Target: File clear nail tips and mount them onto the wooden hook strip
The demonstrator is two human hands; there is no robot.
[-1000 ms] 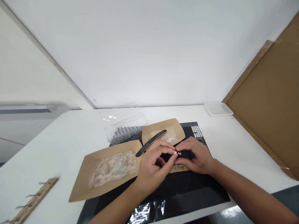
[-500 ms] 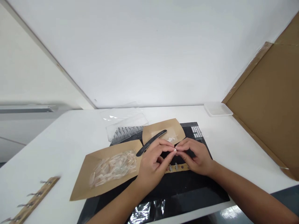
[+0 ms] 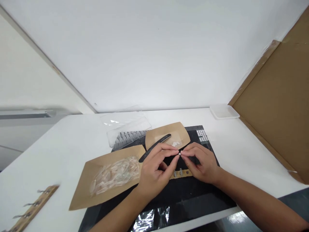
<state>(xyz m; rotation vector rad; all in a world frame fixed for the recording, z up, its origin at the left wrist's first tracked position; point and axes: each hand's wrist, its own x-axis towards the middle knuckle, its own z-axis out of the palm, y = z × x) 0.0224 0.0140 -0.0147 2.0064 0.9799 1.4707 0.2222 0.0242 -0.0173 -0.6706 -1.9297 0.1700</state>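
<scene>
A tiny white piece [image 3: 179, 154] sits between the fingertips of both hands, too small to make out its kind. My left hand [image 3: 158, 166] pinches it from the left, thumb against forefinger. From the right, my right hand [image 3: 201, 161] pinches it the same way. Just below the fingers, a wooden strip [image 3: 184, 174] with small clear stubs and a dark dot lies on the black mat [image 3: 188, 199], partly hidden by the hands. Behind them stands a small brown paper tray [image 3: 154, 134] with white bits in it. A black curved nail file [image 3: 154, 147] rests across its edge.
At left, a larger brown paper tray [image 3: 84, 180] holds many clear nail tips [image 3: 118, 174]. A clear plastic box [image 3: 127, 133] stands behind it, a sheet of white dots [image 3: 202, 135] at the mat's corner. Beyond are a plastic tub [image 3: 224, 112] and a wooden strip with clips [image 3: 33, 207].
The view has shifted slightly. Both hands keep their fingertips together on the white piece, which appears turned a little. Nothing else has visibly moved.
</scene>
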